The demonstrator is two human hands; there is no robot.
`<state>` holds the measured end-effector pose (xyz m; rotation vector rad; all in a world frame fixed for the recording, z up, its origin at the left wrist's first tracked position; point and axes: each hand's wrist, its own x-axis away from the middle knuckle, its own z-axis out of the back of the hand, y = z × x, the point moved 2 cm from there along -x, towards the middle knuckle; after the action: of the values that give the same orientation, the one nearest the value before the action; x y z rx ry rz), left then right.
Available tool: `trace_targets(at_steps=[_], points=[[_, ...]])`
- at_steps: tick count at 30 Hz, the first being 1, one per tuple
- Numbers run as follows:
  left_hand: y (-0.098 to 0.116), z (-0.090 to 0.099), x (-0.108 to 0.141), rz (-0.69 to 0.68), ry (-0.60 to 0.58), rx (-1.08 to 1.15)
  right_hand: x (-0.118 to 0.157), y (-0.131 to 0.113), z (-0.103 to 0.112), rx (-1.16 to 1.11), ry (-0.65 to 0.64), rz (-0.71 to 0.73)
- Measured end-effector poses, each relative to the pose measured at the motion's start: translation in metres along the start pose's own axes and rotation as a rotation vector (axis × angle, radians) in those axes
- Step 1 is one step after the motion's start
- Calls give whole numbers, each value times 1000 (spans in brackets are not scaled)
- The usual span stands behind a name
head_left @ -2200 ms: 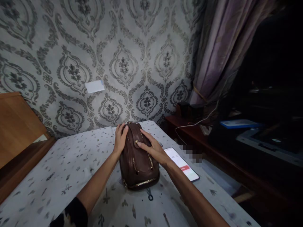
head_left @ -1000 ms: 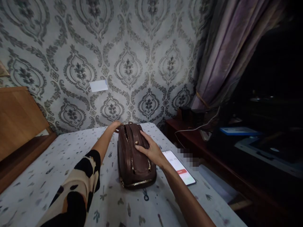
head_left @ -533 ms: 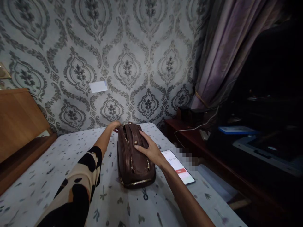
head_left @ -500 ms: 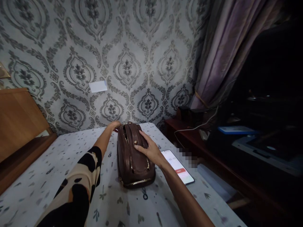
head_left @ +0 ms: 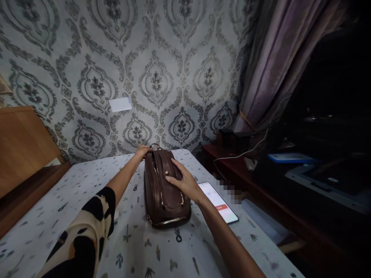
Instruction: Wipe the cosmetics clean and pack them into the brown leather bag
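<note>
A dark brown leather bag [head_left: 169, 200] with gold zips and round studs lies lengthwise on a bed covered by a white printed sheet [head_left: 136, 247]. My right hand [head_left: 185, 183] clasps its right side, thumb on top near a stud and fingers over the edge. At the bag's far left corner, my left hand [head_left: 143, 150] has its fingers closed on the bag's edge; the fingertips are partly hidden, so the exact part gripped is unclear. The top zip on the left is partly open. Close to my right forearm lies a phone [head_left: 217, 202] with a lit screen.
Patterned wallpaper with a white switch plate [head_left: 120, 104] rises behind the bed. A wooden headboard [head_left: 26, 146] stands at left. Along the right runs a dark red table [head_left: 214, 154] with a white cable [head_left: 240, 156] and a blue-edged object [head_left: 290, 158]; a purple curtain [head_left: 269, 65] hangs above.
My left hand has moved slightly right and up along the bag's far end, and a loop now shows there. The right hand and the bag stay almost where they were.
</note>
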<state>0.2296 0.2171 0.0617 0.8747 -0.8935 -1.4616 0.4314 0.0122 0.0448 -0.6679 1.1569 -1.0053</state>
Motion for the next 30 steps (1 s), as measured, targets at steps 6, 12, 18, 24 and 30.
trace_targets(at_steps=[6, 12, 18, 24, 30], points=[[6, -1, 15, -78, 114, 17, 0, 1, -1, -6, 20, 1], [16, 3, 32, -222, 186, 1, 1, -4, 0, -17, 4, -3], [27, 7, 36, -297, 195, -31, 1, -4, 0, -25, 3, -7], [32, 6, 39, -302, 185, -84, 1, -7, 0, -17, 7, -7], [47, 7, 35, -281, 77, -181, 2, -10, 0, 18, -5, 22]])
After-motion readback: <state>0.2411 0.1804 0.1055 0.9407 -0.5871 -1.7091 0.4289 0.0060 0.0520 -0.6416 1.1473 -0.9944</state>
